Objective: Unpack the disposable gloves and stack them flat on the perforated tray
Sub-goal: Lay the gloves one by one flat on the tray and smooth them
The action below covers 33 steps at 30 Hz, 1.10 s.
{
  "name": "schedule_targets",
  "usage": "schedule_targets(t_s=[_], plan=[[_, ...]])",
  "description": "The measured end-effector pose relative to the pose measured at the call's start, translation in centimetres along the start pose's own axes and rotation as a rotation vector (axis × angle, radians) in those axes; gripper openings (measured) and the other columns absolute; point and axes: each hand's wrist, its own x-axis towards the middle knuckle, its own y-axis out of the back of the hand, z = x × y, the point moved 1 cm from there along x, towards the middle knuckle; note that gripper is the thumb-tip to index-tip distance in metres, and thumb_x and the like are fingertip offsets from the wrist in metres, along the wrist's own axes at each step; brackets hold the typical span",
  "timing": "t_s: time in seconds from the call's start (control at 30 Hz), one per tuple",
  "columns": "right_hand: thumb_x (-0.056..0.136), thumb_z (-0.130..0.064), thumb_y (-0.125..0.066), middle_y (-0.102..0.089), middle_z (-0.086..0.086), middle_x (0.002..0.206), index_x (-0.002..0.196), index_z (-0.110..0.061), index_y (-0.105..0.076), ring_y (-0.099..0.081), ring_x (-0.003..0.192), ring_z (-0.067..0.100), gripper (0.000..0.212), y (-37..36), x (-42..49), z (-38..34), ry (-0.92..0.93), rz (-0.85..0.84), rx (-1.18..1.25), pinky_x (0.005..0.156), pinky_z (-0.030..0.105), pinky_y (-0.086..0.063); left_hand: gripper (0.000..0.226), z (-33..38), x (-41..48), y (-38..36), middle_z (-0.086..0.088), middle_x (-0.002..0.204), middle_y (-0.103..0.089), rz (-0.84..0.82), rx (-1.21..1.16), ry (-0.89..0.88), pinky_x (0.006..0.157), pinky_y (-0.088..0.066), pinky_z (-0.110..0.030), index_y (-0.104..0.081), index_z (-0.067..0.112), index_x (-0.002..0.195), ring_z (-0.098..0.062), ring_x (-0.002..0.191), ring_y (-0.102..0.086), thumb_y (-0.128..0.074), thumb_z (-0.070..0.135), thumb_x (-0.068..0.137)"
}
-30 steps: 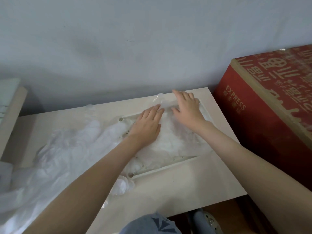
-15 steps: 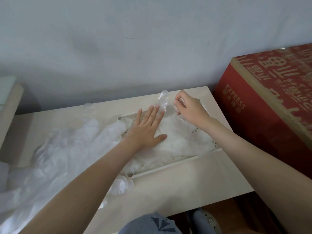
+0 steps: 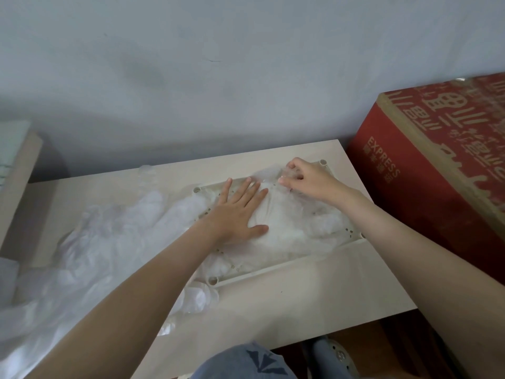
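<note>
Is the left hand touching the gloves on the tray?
Touching. Head view shows the left hand pressing flat on the gloves stacked on the perforated tray.

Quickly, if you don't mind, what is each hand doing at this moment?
Left hand: open, pressing flat on the glove stack on the perforated tray.
Right hand: closed, pinching a clear glove at the stack's far edge.

We see bare table (image 3: 314, 305) near right | red box (image 3: 426, 187) walls off right | loose glove heap (image 3: 90, 250) crowds left | wall (image 3: 218, 77) closes far side
</note>
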Motion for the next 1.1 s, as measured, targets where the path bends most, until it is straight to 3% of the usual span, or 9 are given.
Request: schedule_targets(t_s=[0.1, 0.2, 0.27, 0.47, 0.57, 0.77, 0.83, 1.0, 1.1], plan=[[0.088, -0.030, -0.066, -0.068, -0.004, 0.079, 0.106, -0.023, -0.052, -0.059, 0.067, 0.007, 0.024, 0.0, -0.3, -0.2, 0.002, -0.062, 0.018, 0.066, 0.026, -0.042, 0.086, 0.2, 0.0, -0.1, 0.000, 0.159, 0.018, 0.005, 0.018, 0.017, 0.112, 0.024, -0.048, 0.014, 0.024, 0.151, -0.014, 0.143, 0.026, -0.011, 0.074, 0.086], [0.089, -0.020, -0.064, -0.069, -0.003, 0.069, 0.110, -0.023, -0.050, -0.060, 0.069, 0.013, 0.026, 0.1, -0.4, -0.5, 0.025, -0.108, 0.067, 0.073, 0.030, -0.045, 0.095, 0.4, 0.1, 0.1, 0.000, 0.160, 0.017, 0.058, 0.027, 0.045, 0.111, 0.025, -0.048, 0.013, 0.023, 0.151, -0.013, 0.144, 0.023, 0.013, 0.073, 0.070], [0.090, -0.017, -0.063, -0.065, -0.003, 0.064, 0.111, -0.022, -0.048, -0.059, 0.067, 0.013, 0.026, 0.4, -0.7, -1.0, 0.035, -0.121, 0.062, 0.071, 0.019, -0.044, 0.095, 0.4, 0.2, 0.2, 0.000, 0.160, 0.017, 0.079, 0.027, 0.057, 0.112, 0.023, -0.048, 0.014, 0.023, 0.151, -0.014, 0.144, 0.022, 0.016, 0.071, 0.069], [0.088, -0.017, -0.066, -0.053, 0.003, 0.061, 0.115, -0.017, -0.049, -0.048, 0.054, 0.016, 0.032, 1.5, -1.0, -1.7, 0.020, -0.206, -0.023, 0.063, 0.027, -0.038, 0.088, 0.4, -0.2, -0.1, -0.003, 0.160, 0.017, 0.039, 0.085, 0.065, 0.110, 0.024, -0.050, 0.010, 0.025, 0.152, -0.016, 0.144, 0.024, 0.006, 0.073, 0.079], [0.086, -0.016, -0.069, -0.050, 0.002, 0.068, 0.115, -0.014, -0.053, -0.045, 0.055, 0.012, 0.033, 2.4, -1.1, -1.0, -0.021, -0.227, -0.094, 0.054, 0.020, -0.040, 0.082, 0.2, -0.6, -0.5, -0.003, 0.160, 0.015, 0.020, 0.062, 0.070, 0.109, 0.027, -0.048, 0.009, 0.028, 0.152, -0.016, 0.144, 0.024, -0.002, 0.073, 0.084], [0.084, -0.020, -0.069, -0.051, -0.004, 0.079, 0.102, -0.020, -0.059, -0.051, 0.071, 0.014, 0.021, 3.6, -0.7, 1.5, -0.032, -0.026, -0.236, 0.053, 0.023, -0.039, 0.080, 0.2, -0.8, -0.1, -0.005, 0.161, 0.009, 0.027, 0.111, 0.075, 0.107, 0.027, -0.049, 0.002, 0.025, 0.153, -0.017, 0.146, 0.019, -0.012, 0.070, 0.089], [0.085, -0.017, -0.064, -0.051, -0.006, 0.080, 0.104, -0.019, -0.056, -0.053, 0.081, 0.019, 0.020, 3.6, -0.5, 1.8, -0.012, 0.083, -0.259, 0.064, 0.030, -0.046, 0.083, 0.2, -0.8, 0.0, -0.006, 0.161, 0.006, 0.052, 0.141, 0.073, 0.106, 0.027, -0.050, -0.004, 0.023, 0.153, -0.019, 0.147, 0.016, -0.011, 0.072, 0.086], [0.088, -0.015, -0.059, -0.052, 0.001, 0.108, 0.122, -0.011, -0.051, -0.045, 0.109, 0.026, 0.035, 2.8, -1.7, 0.6, 0.142, 0.277, -0.478, 0.089, 0.035, -0.030, 0.095, 0.5, -1.3, 0.7, -0.009, 0.156, -0.022, 0.151, 0.155, 0.044, 0.108, 0.026, -0.048, -0.035, 0.015, 0.142, -0.023, 0.146, -0.012, -0.001, 0.069, 0.072], [0.087, -0.011, -0.059, -0.056, 0.011, 0.111, 0.119, -0.006, -0.054, -0.047, 0.107, 0.031, 0.033, 0.7, -3.6, -0.3, 0.303, 0.253, -0.464, 0.092, 0.037, -0.031, 0.071, 1.1, -1.6, 0.6, -0.012, 0.128, -0.055, 0.275, 0.100, 0.058, 0.112, 0.000, -0.047, -0.062, 0.007, 0.113, -0.030, 0.120, -0.052, -0.020, 0.057, 0.085]])
